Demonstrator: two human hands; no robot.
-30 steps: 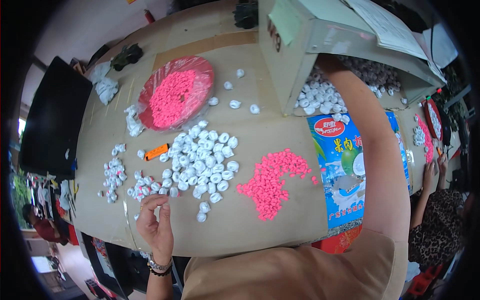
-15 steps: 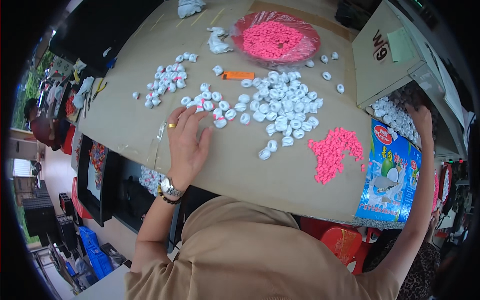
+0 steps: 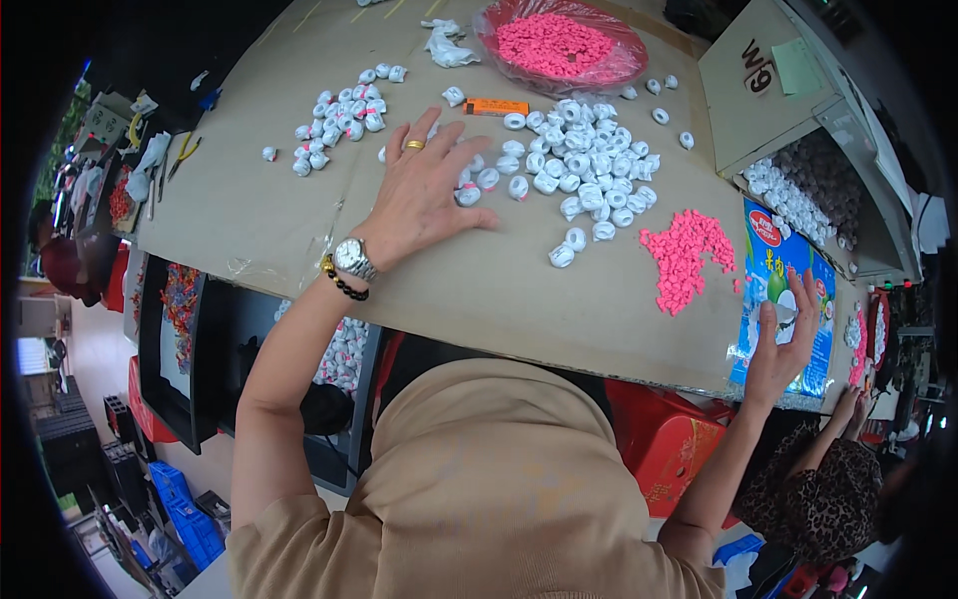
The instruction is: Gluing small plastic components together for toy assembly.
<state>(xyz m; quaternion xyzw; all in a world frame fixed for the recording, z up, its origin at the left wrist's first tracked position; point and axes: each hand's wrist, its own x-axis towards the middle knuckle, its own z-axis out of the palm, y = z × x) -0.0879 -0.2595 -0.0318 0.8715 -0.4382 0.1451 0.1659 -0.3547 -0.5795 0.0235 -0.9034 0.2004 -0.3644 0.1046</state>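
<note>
My left hand (image 3: 424,195) lies with fingers spread over a few small white ring-topped pieces (image 3: 487,179), some showing pink, and hides part of that group. It wears a ring, a watch and a beaded bracelet. Beyond it on the left sits another cluster of white pieces (image 3: 344,115); a larger heap of them (image 3: 589,165) lies to its right. My right hand (image 3: 783,344) is over a blue printed sheet (image 3: 758,285), fingers apart, with nothing visible in it. Between the hands a pile of tiny pink pieces (image 3: 689,250) rests on the brown tabletop (image 3: 539,299).
A red bowl (image 3: 639,60) of pink pieces under clear plastic stands at the back, near an orange strip (image 3: 496,107). A beige box (image 3: 763,110) at right holds white and dark pieces. Yellow-handled pliers (image 3: 185,155) lie left. A person in leopard print (image 3: 823,499) sits at right.
My right hand has come out of the box opening, back toward me over the blue sheet. My left hand has spread its fingers over the white pieces. The whole view has shifted slightly.
</note>
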